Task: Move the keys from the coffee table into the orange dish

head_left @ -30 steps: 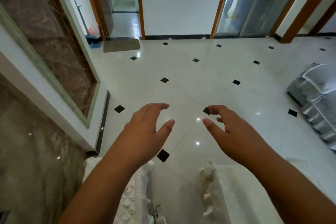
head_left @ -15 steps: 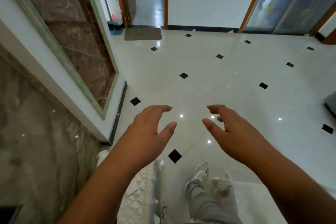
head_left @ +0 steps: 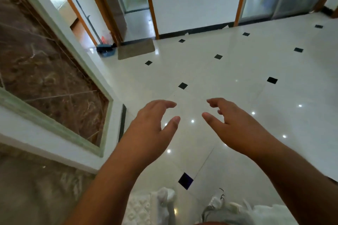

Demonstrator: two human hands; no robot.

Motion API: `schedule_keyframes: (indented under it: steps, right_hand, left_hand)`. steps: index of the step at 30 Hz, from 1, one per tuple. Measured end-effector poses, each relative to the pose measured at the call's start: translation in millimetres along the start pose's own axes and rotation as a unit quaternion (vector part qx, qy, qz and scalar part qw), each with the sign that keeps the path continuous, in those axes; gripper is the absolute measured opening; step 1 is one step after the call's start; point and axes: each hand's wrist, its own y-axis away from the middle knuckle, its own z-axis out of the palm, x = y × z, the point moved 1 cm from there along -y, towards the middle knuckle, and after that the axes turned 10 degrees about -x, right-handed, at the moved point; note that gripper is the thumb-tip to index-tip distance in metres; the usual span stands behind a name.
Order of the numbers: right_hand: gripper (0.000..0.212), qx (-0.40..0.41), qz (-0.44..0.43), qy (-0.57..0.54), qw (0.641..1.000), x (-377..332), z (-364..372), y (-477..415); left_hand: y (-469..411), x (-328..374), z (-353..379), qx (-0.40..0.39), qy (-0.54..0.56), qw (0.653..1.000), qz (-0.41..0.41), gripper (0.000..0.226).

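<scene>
White tiled floor (head_left: 237, 71) is seen below two outstretched hands. Left hand (head_left: 150, 128) and right hand (head_left: 236, 124) are held open, fingers loosely curled, empty. Keys and dish cannot be seen.

The floor (head_left: 237, 71) is white glossy tile with small black diamonds. A grey mat (head_left: 136, 49) lies before a doorway, and a blue dustpan (head_left: 106, 51) is just beside it. A brown marble panel (head_left: 45, 64) is at left.
</scene>
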Motion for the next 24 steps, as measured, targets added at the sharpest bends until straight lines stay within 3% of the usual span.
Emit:
schedule_keyframes:
  steps: [9, 15, 24]
  right_hand:
    - [0.055, 0.061, 0.036, -0.021, 0.997, 67, -102, -62]
    - [0.058, 0.135, 0.128, -0.033, 0.982, 134, -158, -52]
    - [0.058, 0.237, 0.258, -0.048, 0.935, 213, -219, -55]
  left_hand:
    - [-128, 62, 27, -0.024, -0.011, 0.998, 0.049, 0.039]
    - [-210, 109, 54, -0.080, 0.032, 0.991, 0.101, 0.029]
    - [-344, 191, 117, -0.199, 0.026, 0.949, 0.244, 0.037]
